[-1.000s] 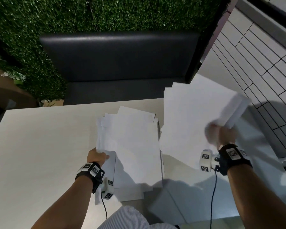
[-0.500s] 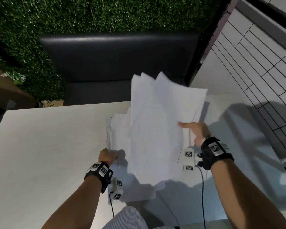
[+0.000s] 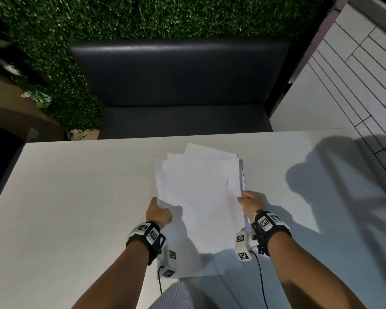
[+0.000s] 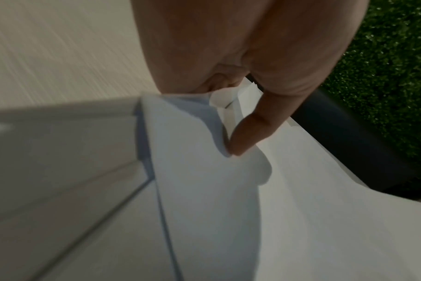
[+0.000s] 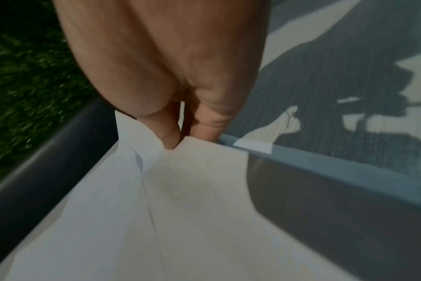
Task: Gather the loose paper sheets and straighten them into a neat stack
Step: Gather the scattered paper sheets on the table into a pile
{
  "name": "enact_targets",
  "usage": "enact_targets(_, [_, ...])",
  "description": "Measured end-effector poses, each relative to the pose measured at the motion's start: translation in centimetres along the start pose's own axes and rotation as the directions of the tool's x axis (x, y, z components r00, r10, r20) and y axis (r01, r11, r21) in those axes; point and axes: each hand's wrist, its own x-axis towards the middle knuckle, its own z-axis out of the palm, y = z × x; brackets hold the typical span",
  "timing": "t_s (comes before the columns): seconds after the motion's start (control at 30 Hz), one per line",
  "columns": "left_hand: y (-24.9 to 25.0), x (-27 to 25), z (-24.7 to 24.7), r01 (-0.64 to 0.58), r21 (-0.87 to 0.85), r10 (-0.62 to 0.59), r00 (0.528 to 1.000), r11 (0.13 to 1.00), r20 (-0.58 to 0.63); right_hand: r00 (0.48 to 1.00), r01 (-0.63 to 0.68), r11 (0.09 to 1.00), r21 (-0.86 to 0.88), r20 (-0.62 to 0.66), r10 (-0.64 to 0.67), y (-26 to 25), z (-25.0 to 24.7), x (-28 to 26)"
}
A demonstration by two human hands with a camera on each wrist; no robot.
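Gripping: left hand (image 3: 158, 212) pinches the uneven pile of white paper sheets (image 3: 201, 197) at its left edge
Right hand (image 3: 251, 202): pinches the pile's right edge
Pile: on the pale wooden table (image 3: 76, 197)
Writing: none legible

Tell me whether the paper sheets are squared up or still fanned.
Fanned: the paper sheets show staggered far corners, held by the left hand and right hand.

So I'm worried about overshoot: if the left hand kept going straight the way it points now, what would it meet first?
More paper, probably. The left hand points away from the person, gripping the left edge of the paper sheets; beyond them lie bare table and the dark bench. Depth is unclear.
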Motion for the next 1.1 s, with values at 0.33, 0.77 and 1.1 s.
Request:
enact_targets(0.33, [1.6,0.4,0.9,-0.013,-0.236,0.006,1.000,0.972,-0.031,0.975,0.118,0.917,-0.381,-0.131,-0.180,-0.8,0.9,-0.3])
enact_targets(0.77, [2.1,0.6,1.3,-0.012,-0.182,0.013,1.000,0.983,0.008,0.984,0.171,0.944,-0.283,0.006,-0.177,0.0,1.7,0.2])
enact_targets(1.1, [0.4,1.6,0.5,0.074,-0.268,-0.038,0.990,0.961,0.136,0.993,-0.046,0.976,0.211,0.119,0.021,1.6,1.2,-0.1])
